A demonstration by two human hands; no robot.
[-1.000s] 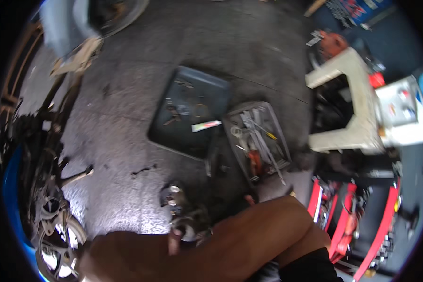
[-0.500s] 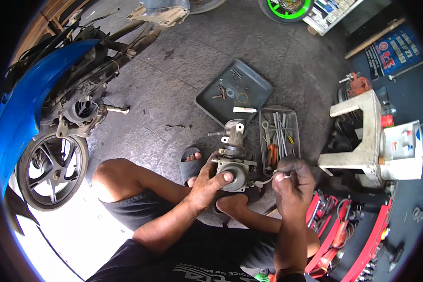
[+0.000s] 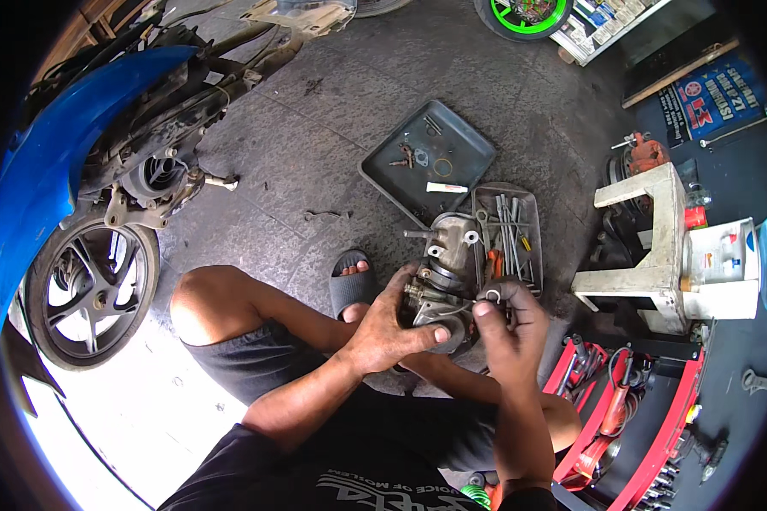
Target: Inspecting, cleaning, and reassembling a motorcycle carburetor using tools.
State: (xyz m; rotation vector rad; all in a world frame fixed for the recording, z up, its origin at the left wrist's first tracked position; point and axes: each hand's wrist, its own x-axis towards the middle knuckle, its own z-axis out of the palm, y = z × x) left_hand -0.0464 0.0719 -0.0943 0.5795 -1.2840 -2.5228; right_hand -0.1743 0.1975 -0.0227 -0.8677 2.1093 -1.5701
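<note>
A metal carburetor-like assembly is held over my lap, its upper end angled to the right. My left hand grips its lower housing, thumb across the round cap. Close to the housing's right side, my right hand pinches a thin, pale, curved piece, perhaps a hose or wire end; where it leads is hard to make out. Beyond the assembly lie a dark tray with small parts and a white tube, and a narrower tray of wrenches and orange-handled tools.
A blue motorbike with a spoked alloy wheel stands at my left. A worn white stool, red tool cart and white container are at my right. A green-rimmed wheel stands far back.
The view has steadied and tilted up from a second ago. Since half a second ago, the assembly has turned slightly, and my right hand has shifted left, closer against its housing.
</note>
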